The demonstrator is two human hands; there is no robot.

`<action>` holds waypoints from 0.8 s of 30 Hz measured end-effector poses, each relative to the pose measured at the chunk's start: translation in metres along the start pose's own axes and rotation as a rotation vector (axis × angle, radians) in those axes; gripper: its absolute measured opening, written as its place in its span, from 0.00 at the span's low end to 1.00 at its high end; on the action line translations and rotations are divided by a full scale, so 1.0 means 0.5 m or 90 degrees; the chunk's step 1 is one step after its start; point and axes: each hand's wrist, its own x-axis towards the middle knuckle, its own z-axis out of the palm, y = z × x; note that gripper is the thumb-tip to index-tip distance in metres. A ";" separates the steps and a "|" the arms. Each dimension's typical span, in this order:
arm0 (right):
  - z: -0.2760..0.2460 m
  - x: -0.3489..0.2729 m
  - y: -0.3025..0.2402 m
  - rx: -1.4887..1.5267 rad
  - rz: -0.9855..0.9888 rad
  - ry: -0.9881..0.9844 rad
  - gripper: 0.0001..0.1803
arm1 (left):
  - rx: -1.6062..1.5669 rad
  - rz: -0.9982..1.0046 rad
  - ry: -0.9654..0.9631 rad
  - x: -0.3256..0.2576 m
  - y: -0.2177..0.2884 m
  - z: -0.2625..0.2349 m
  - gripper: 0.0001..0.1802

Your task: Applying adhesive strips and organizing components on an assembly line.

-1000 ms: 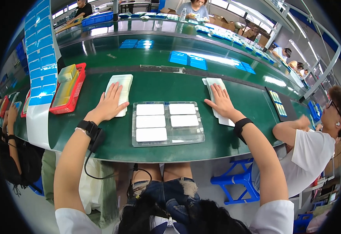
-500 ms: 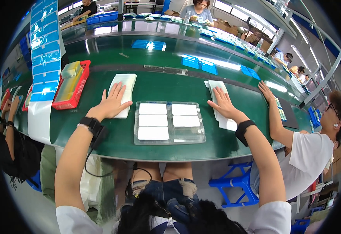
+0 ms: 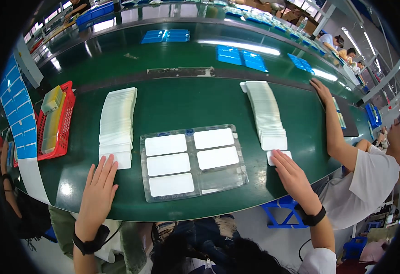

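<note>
My left hand lies flat with its fingers stretched out, the fingertips touching the near end of a fanned row of white cards. My right hand rests its extended fingertips on a single white card, which lies apart from the near end of a second fanned row of cards. Between the hands lies a transparent tray on the green tabletop. Three white cards fill its left column, two more sit in the right column, and the lower right slot holds no card.
At the left, a red basket holds stacks of yellowish cards, beside a hanging strip of blue film. Blue sheets lie farther back. A co-worker's arm rests on the table at the right, above a blue stool.
Both hands have slid back toward me from the middle of the card stacks, which now lie fanned out in long rows. The head view has tilted down and shifted.
</note>
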 end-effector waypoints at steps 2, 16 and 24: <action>-0.002 -0.003 -0.006 -0.010 -0.014 0.035 0.21 | 0.022 -0.023 0.007 -0.010 0.007 0.000 0.31; 0.030 0.092 -0.285 0.125 0.029 0.063 0.26 | -0.141 -0.073 0.158 -0.049 0.145 0.072 0.36; 0.032 0.087 -0.267 0.259 0.027 0.018 0.38 | -0.122 0.021 0.095 -0.004 0.217 0.072 0.36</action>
